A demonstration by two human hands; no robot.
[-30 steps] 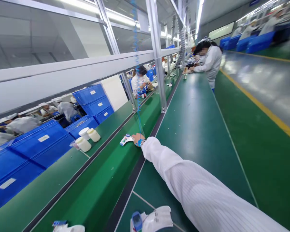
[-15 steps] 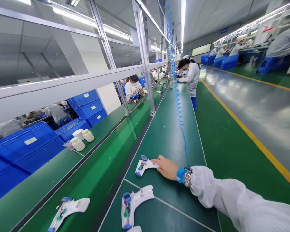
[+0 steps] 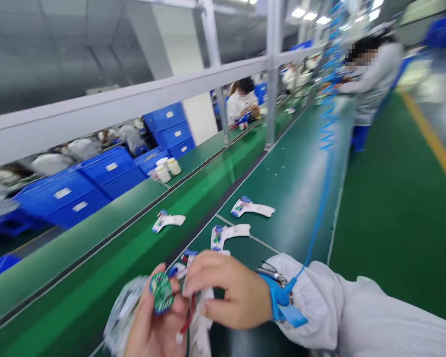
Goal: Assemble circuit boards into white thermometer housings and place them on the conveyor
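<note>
My left hand is closed on a green circuit board, held palm up at the bottom of the view. Red wires with a small white connector hang beside the board. My right hand, with a blue strap at the wrist, is curved over the wires, its thumb apart from the fingers. A white shell piece lies partly hidden under it. Beyond my hands are gun-shaped white housings with blue displays and wiring: one housing farther up the bench, another housing nearer.
A housing sits on the green belt left of the bench. A clear plastic bag is beside my left hand. White jars and blue crates stand beyond. A coiled blue cord runs to my wrist. Co-workers sit farther along.
My right hand brought a housing from the belt onto the bench, let it go, then came back toward me. My left hand, holding the circuit board, has come into view.
</note>
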